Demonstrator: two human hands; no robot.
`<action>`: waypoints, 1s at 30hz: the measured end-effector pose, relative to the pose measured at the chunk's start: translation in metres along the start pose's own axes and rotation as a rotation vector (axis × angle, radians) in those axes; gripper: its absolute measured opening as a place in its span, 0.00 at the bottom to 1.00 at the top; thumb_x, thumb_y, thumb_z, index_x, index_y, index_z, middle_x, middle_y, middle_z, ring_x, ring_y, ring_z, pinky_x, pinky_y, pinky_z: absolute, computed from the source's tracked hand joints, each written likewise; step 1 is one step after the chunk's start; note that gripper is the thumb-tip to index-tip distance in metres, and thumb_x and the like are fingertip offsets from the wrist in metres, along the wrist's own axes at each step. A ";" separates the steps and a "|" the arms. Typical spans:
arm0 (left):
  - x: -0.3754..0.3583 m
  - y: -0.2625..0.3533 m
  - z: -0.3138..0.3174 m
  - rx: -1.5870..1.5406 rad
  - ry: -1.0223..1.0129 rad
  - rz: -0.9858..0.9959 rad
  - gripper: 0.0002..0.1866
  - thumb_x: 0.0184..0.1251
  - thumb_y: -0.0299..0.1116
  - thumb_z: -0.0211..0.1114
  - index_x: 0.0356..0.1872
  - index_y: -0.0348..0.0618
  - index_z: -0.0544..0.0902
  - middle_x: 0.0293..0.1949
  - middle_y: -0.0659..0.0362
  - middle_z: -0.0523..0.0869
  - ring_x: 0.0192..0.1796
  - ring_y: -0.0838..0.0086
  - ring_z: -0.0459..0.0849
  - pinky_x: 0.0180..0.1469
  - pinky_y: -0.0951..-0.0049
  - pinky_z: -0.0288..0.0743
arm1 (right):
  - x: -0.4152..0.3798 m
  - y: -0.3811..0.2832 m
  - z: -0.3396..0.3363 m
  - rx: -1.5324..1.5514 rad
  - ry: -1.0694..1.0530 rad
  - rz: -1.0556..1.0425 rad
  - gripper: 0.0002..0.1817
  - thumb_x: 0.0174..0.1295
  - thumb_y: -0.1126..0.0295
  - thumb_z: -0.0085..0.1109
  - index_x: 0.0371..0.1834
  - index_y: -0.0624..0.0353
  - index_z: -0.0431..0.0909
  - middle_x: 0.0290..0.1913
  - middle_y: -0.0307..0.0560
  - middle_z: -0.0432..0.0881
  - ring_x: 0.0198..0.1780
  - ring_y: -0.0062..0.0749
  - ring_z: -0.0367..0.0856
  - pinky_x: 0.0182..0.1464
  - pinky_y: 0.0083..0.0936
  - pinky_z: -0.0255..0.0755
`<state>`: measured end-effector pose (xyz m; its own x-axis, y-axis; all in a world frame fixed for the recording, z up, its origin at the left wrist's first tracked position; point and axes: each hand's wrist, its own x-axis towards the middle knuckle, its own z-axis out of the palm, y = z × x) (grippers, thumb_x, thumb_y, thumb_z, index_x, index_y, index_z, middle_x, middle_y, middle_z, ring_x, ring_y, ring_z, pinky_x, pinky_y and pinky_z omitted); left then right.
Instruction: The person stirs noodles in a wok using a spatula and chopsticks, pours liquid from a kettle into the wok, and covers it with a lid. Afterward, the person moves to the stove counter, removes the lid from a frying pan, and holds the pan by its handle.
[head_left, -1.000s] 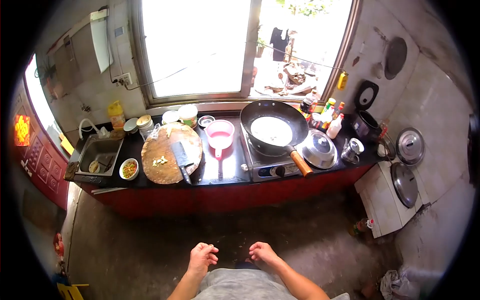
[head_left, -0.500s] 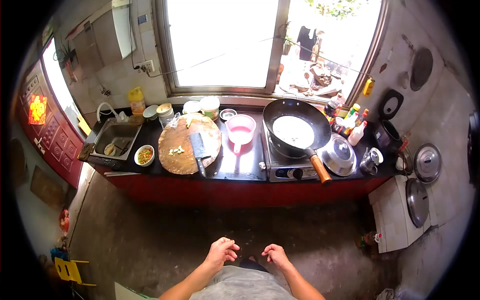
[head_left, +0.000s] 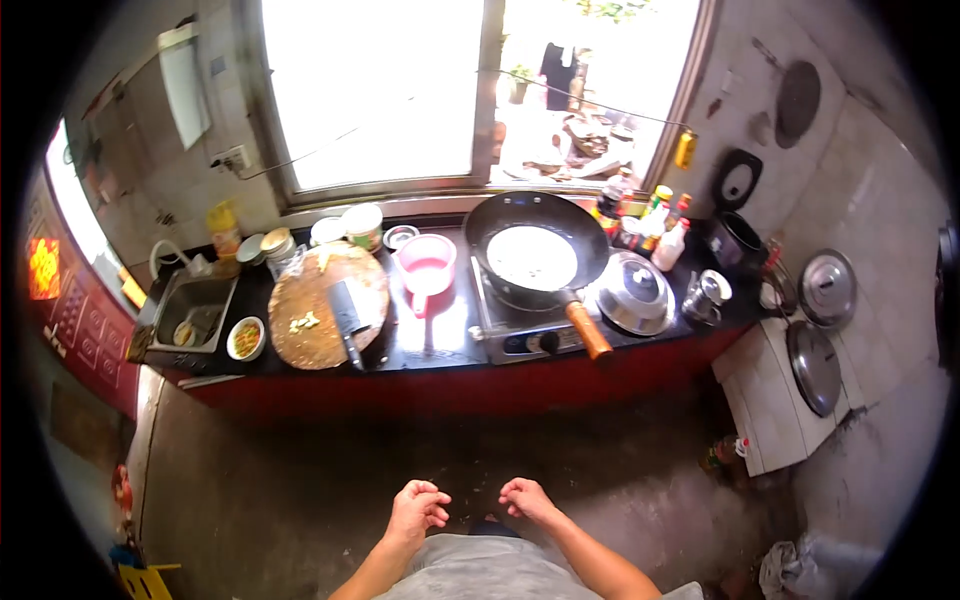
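Note:
My left hand (head_left: 418,512) hangs in front of my body, its fingers loosely curled with gaps between them and nothing in it. Across from it, my right hand (head_left: 527,498) is held the same way, also holding nothing. Both are well short of the counter. On the counter, a cleaver (head_left: 345,318) lies on a round wooden chopping board (head_left: 290,330), beside chopped pale pieces (head_left: 305,322). A pink plastic dipper (head_left: 426,266) stands to the board's right. Farther right, a wok (head_left: 545,260) with a wooden handle sits on a gas stove (head_left: 520,345).
A sink (head_left: 205,318) and a bowl of chopped food (head_left: 246,340) are at the left. A metal lid (head_left: 636,295), sauce bottles (head_left: 670,245) and a rice cooker (head_left: 735,240) stand right of the wok. A tiled ledge (head_left: 765,410) juts out at the right, near a floor bottle (head_left: 725,455).
The head view has turned to the right and tilted, so the counter and its things sit farther left. Both hands keep nearly the same pose in front of my body.

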<state>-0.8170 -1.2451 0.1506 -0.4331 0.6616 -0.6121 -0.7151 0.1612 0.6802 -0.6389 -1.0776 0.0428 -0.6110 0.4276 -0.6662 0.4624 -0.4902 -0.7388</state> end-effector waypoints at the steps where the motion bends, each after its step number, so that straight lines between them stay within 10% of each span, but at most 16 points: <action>1: 0.003 -0.002 0.000 -0.001 -0.011 -0.006 0.06 0.60 0.24 0.58 0.36 0.42 0.71 0.30 0.53 0.83 0.21 0.73 0.80 0.22 0.76 0.76 | 0.001 -0.001 -0.002 -0.008 0.006 0.002 0.05 0.58 0.75 0.48 0.36 0.58 0.74 0.32 0.39 0.80 0.23 0.17 0.74 0.25 0.16 0.70; 15: 0.048 -0.018 0.092 0.096 -0.248 -0.135 0.07 0.65 0.33 0.58 0.37 0.41 0.75 0.29 0.53 0.83 0.23 0.74 0.82 0.25 0.76 0.77 | -0.018 0.002 -0.096 0.051 0.220 -0.080 0.05 0.59 0.77 0.48 0.35 0.59 0.75 0.31 0.43 0.82 0.21 0.19 0.76 0.23 0.17 0.72; 26: 0.121 0.043 0.240 -0.105 -0.618 -0.178 0.19 0.68 0.45 0.56 0.46 0.37 0.75 0.43 0.47 0.83 0.43 0.62 0.83 0.50 0.64 0.77 | -0.012 -0.141 -0.131 0.291 0.298 -0.465 0.06 0.60 0.76 0.47 0.36 0.60 0.76 0.27 0.41 0.80 0.19 0.20 0.74 0.23 0.15 0.71; 30: 0.147 0.062 0.282 -0.317 -0.629 -0.211 0.16 0.65 0.40 0.60 0.43 0.36 0.77 0.41 0.49 0.82 0.45 0.59 0.83 0.53 0.59 0.76 | -0.002 -0.193 -0.143 0.385 0.157 -0.495 0.09 0.63 0.68 0.47 0.42 0.56 0.75 0.38 0.40 0.79 0.34 0.20 0.78 0.37 0.20 0.75</action>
<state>-0.7704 -0.9313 0.2160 0.0600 0.9503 -0.3054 -0.9141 0.1752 0.3655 -0.6355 -0.8751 0.1722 -0.5780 0.7648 -0.2846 -0.1311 -0.4313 -0.8926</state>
